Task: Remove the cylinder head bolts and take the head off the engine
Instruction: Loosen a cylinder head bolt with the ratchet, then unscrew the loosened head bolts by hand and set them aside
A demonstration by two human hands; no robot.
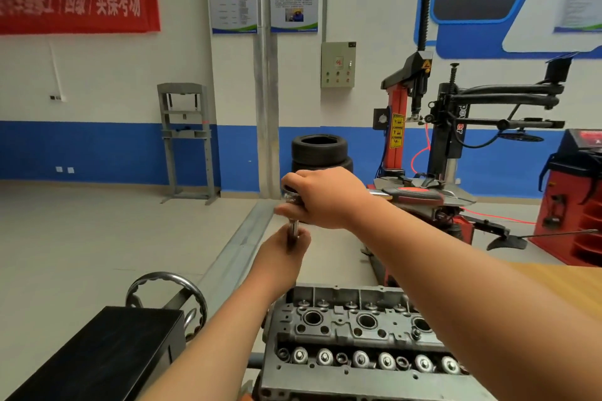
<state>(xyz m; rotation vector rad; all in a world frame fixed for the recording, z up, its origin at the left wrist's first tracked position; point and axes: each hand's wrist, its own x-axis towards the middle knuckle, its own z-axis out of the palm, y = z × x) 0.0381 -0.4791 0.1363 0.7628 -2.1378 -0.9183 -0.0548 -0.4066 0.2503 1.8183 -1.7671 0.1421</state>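
The grey cylinder head [358, 335] sits on the engine at the bottom centre, with rows of valve tops and open plug wells showing. Both hands are raised well above it. My right hand [322, 197] grips the head of a ratchet wrench [413, 194] whose red and black handle points right. A chrome extension [294, 226] hangs down from the ratchet head. My left hand [286, 249] pinches the lower end of that extension, where a dark socket is mostly hidden by my fingers.
A black block [107, 348] and a steel handwheel [169, 296] of the engine stand lie at the lower left. A tyre changer [436, 153], stacked tyres [321, 153] and a red wheel balancer [576, 192] stand behind. A wooden bench top [560, 280] is at the right.
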